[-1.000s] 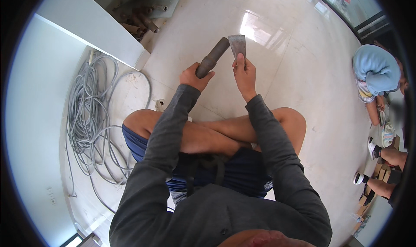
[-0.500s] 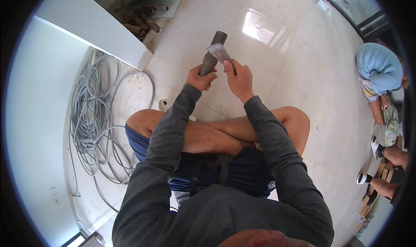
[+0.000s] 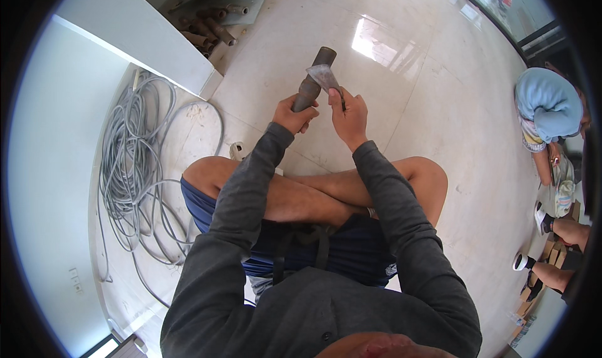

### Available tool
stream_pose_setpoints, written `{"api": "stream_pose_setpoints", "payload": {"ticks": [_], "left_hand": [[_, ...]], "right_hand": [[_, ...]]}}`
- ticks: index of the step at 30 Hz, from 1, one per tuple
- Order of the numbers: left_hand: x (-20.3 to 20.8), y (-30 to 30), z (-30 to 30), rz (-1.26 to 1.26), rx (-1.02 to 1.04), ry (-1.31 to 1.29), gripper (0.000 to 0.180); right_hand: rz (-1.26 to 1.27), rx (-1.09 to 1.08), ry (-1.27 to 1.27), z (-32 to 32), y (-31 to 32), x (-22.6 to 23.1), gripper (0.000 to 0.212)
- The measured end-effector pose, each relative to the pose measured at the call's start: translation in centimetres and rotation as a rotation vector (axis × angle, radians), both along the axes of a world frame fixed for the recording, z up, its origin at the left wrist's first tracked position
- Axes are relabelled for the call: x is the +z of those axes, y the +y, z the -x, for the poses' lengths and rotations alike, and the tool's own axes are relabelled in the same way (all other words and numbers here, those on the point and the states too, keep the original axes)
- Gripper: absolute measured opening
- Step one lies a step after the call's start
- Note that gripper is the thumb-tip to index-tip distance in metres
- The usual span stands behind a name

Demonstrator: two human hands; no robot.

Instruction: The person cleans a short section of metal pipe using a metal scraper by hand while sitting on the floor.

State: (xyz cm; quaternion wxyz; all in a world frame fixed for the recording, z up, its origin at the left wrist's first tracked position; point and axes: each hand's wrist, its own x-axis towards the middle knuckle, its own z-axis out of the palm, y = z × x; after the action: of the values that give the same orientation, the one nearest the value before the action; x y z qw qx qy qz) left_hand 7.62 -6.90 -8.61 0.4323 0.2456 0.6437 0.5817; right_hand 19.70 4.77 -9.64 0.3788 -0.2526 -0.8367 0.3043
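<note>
My left hand (image 3: pixel 295 114) is wrapped round the lower end of a short, dirty brown-grey pipe (image 3: pixel 323 57). The pipe has a thicker collar partway along and tilts away from me, up and to the right. In my right hand (image 3: pixel 349 116) is a putty knife (image 3: pixel 322 76) with a wide, flat, greyish blade. That blade lies across the pipe's side just above the collar; whether its edge presses on the surface I cannot tell. My right fingers cover most of the knife's handle. Both hands are held out beyond my crossed legs, above the pale tiled floor.
A big heap of grey hose (image 3: pixel 132 163) lies by the wall on my left. Several brown pipe pieces (image 3: pixel 216 30) lie past the white wall's corner (image 3: pixel 210 85). At the far right, a person in a light blue head covering (image 3: pixel 549 101) bends down near another person's legs (image 3: pixel 555 273).
The pipe and the putty knife have shifted slightly to the right together. My grip on both looks the same.
</note>
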Motion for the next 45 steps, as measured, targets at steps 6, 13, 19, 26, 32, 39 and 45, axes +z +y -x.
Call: {"api": "stream_pose_setpoints", "payload": {"ticks": [6,13,19,26,32,39,45], "left_hand": [[-0.6,-1.0,0.4,0.101,0.269,1.194,0.027],[-1.1,-0.6,-0.4,0.474,-0.131,1.245,0.026],[-1.4,0.0,0.5,0.125,-0.043,0.625,0.025],[-0.2,0.4,-1.6,0.122,-0.237,0.173,0.027],[-1.8,0.3,-1.1,0.001,-0.121,0.683,0.042],[-1.2,-0.2,0.2,-0.134,0.035,0.85,0.029],[-3.0,0.8,0.2,-0.173,0.085,0.802,0.028]], "right_hand": [[-0.206,0.036,-0.086,-0.6,0.1,1.3,0.027],[-0.219,0.009,-0.234,-1.0,-0.2,0.5,0.032],[0.524,-0.092,0.228,-0.4,1.6,0.5,0.036],[1.066,0.121,0.483,-1.0,2.2,1.1,0.032],[0.674,0.278,0.422,-0.5,0.9,2.4,0.029],[-0.12,0.313,0.168,-0.8,-2.6,4.7,0.038],[0.079,0.333,0.028,-2.2,-1.6,4.9,0.03]]}}
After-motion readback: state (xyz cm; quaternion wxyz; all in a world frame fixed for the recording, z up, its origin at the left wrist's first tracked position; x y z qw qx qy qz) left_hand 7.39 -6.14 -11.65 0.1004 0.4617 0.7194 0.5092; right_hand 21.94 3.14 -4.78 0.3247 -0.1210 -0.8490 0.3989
